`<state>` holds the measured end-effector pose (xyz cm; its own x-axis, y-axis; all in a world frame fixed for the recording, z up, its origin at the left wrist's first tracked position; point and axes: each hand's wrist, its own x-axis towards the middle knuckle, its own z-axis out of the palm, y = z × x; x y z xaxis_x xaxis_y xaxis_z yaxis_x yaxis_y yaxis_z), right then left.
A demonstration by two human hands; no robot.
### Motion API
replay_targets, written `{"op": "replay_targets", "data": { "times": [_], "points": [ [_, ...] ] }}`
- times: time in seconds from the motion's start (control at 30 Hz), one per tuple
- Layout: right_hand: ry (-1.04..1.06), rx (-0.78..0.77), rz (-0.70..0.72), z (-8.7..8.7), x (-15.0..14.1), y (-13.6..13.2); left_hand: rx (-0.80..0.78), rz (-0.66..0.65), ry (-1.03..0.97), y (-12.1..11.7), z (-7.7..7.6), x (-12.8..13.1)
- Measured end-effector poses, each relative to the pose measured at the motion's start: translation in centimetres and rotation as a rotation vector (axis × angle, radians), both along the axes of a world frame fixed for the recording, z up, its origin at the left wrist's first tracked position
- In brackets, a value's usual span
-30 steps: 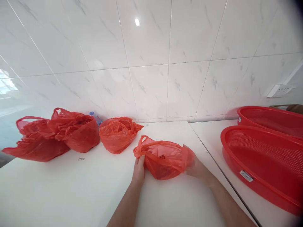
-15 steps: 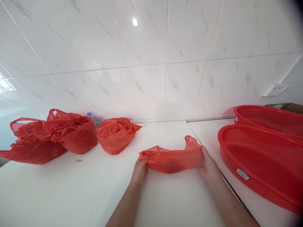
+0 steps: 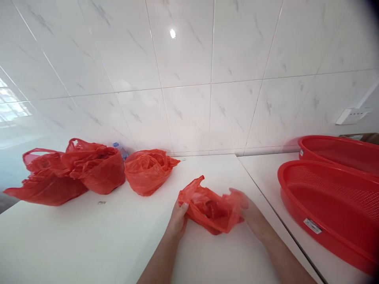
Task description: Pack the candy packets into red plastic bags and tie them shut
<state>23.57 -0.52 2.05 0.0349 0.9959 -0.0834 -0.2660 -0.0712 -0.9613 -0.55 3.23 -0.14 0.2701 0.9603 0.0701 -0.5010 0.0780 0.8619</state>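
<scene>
A thin red plastic bag (image 3: 211, 209) with its mouth open hangs low over the white table, between my two hands. My left hand (image 3: 179, 215) is closed on its left edge, thumb on the near side. At the right edge, my right hand (image 3: 247, 205) is closed on the plastic; its fingers are partly covered by the bag and smeared by motion. Crumpled folds show inside the bag, and I cannot make out whether anything lies in it.
Several bulging red bags stand at the back left, among them an orange-red bag (image 3: 149, 173) and a darker bag (image 3: 102, 169). A plastic bottle (image 3: 121, 150) is behind them. Red oval baskets (image 3: 296, 197) sit on the right. A tiled wall (image 3: 186, 118) closes the back.
The bag was stretched flat and long half a second ago; now it is bunched and its mouth faces up. My right hand has come inward, to the left. My left hand keeps its hold.
</scene>
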Motion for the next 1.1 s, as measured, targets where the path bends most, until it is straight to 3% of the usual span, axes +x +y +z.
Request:
{"op": "replay_targets", "data": {
  "times": [0.1,0.23,0.37,0.57,0.67,0.83,1.0,1.1],
  "points": [
    [-0.013,-0.039,-0.018,-0.3,-0.5,0.0,-0.101,-0.031,-0.017,-0.2,-0.3,0.1],
    [0.356,0.039,-0.195,-0.9,1.8,0.4,-0.2,0.026,-0.114,0.0,-0.2,0.3],
    [0.45,-0.008,-0.252,-2.7,3.5,1.3,-0.216,0.049,-0.104,0.4,-0.5,0.7],
    [0.414,-0.036,-0.06,-5.2,3.4,2.6,-0.205,0.038,-0.134,1.3,-0.4,0.7],
    [0.351,0.015,-0.002,-4.7,3.5,2.7,-0.179,-0.011,-0.147,1.7,-0.2,0.6],
    [0.13,0.129,0.238,-3.2,3.0,1.8,-0.113,-0.047,-0.145,1.6,-0.5,0.4],
    [-0.008,0.19,0.154,-3.1,0.9,1.9,-0.003,-0.125,-0.074,1.0,-0.4,1.0],
    [-0.055,0.263,0.198,-3.0,-0.8,2.1,0.051,-0.11,-0.022,0.7,0.0,1.8]
  ]
}}
